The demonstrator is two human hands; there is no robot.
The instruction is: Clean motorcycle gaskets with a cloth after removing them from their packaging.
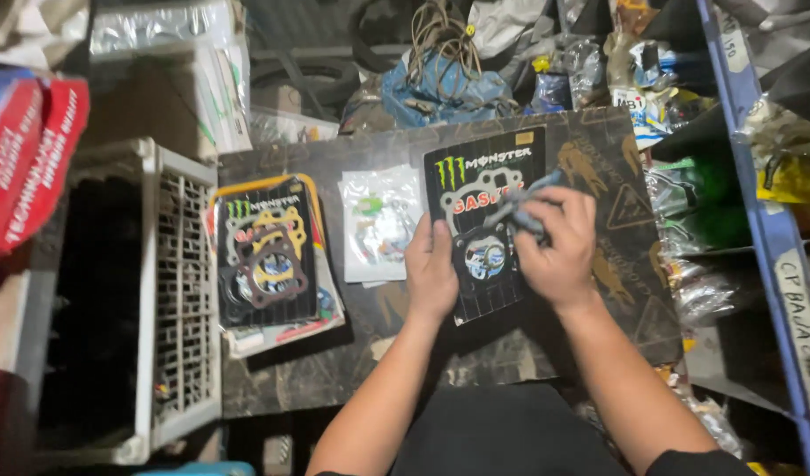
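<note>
A black gasket packet (484, 220), flat and glossy with ring-shaped gaskets showing through its front, lies on a dark board (599, 291). The left hand (430, 273) presses flat on its lower left edge, fingers unclenched. The right hand (559, 247) is clenched around a grey cloth (521, 207) on the packet's face. Another gasket packet (266, 251) tops a stack well apart, beside a white crate (180, 291).

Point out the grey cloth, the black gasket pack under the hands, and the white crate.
grey cloth (521, 209), head view, on its bunched middle.
black gasket pack (484, 172), head view, on its upper printed face.
white crate (183, 291), head view, on its lattice side wall.
</note>
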